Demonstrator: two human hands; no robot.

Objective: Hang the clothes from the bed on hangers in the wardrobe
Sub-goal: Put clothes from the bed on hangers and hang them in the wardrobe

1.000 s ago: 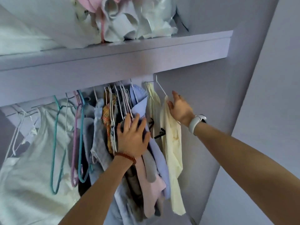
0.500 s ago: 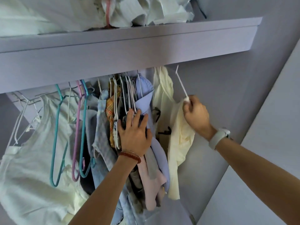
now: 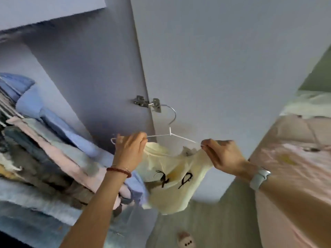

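Below the metal door hinge (image 3: pixel 147 104), left hand (image 3: pixel 129 150) and right hand (image 3: pixel 223 154) pinch the ends of a white wire hanger (image 3: pixel 170 134); it lies level, hook up, with a pale yellow shirt (image 3: pixel 172 178) drooping from it.

Pale yellow top (image 3: pixel 172 185) with black markings hangs crumpled from white wire hanger (image 3: pixel 161 135), hook at 12 o'clock, held outside wardrobe (image 3: pixel 86 72); bed (image 3: pixel 295 169) at 3 o'clock.

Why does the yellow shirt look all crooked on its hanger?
The pale yellow shirt sits bunched and lopsided on the white wire hanger. The hanger's left end pokes out bare past the left hand, while the right hand pinches cloth at the other end. The hook hangs on nothing.
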